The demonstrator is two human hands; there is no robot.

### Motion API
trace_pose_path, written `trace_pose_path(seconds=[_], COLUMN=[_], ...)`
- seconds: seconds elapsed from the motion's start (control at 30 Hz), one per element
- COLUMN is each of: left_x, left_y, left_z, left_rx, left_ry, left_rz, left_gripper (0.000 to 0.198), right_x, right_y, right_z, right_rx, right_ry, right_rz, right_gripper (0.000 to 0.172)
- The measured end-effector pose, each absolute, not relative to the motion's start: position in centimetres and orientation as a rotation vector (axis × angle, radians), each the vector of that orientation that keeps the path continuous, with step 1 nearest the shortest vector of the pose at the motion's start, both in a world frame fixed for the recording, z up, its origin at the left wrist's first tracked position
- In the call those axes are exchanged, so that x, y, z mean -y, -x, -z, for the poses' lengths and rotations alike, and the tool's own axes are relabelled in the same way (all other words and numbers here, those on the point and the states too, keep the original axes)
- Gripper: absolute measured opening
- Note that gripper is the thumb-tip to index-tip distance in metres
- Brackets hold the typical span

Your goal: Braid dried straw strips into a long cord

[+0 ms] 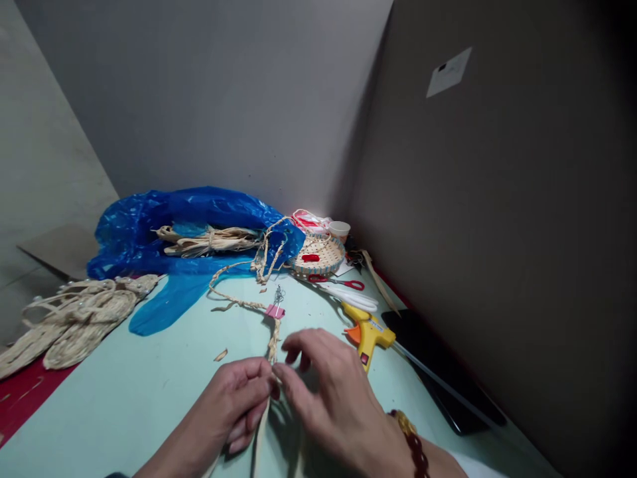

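Note:
My left hand (239,401) and my right hand (326,392) meet low in the middle of the pale green table (149,392). Both pinch the near end of a braided straw cord (273,345), with loose straw strips hanging below the fingers. The cord runs away from me past a pink binder clip (275,311) clamped on it, then curls toward the blue bag. A beaded bracelet (413,441) circles my right wrist.
A yellow glue gun (367,332) lies right of my hands, with white scissors (351,297), red scissors (343,283) and a woven basket (318,255) beyond. A blue plastic bag (164,232) holds straw bundles. Woven straw sandals (74,318) lie far left. A black phone (438,365) rests by the right wall.

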State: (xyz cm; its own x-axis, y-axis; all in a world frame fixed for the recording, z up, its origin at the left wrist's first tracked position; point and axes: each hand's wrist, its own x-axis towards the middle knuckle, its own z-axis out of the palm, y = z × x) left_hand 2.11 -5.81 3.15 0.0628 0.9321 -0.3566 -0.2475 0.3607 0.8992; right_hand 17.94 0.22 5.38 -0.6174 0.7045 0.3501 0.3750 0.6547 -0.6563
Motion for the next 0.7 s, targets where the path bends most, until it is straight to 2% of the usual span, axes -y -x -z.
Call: trace_pose_path(seconds=[0.17,0.23,0.4,0.57,0.7], left_x=[6.0,6.0,6.2,6.0,6.2], left_y=[-2.4,-2.6,-3.0,-2.8,-2.8], left_z=[-2.8,-2.6,-2.5,-3.4,-4.3], left_rx=[-1.294,-1.358,-1.453,-1.513,-1.612], left_ry=[-0.949,-1.024,-1.010,-1.010,-1.121], left_rz=[-1.016,-1.019,-0.973,-0.956,-1.058], left_gripper=[0.029,0.030,0.031,0.036,0.029], right_x=[-1.8,-2.1,-1.6,-0.7,-0.5], right_y=[-17.8,-17.7,-17.7,-17.5,-17.4], right_z=[-4.6,-4.3,-5.0,-5.4,-4.2], right_rx=[2.138,2.112,2.328,2.283,2.268], right_ry=[0.735,0.740,0.815,0.924,0.839], right_rz=[-1.728,-1.838,-1.307,-1.108,-0.912], right_gripper=[0.022,0.021,0.025,0.026,0.024])
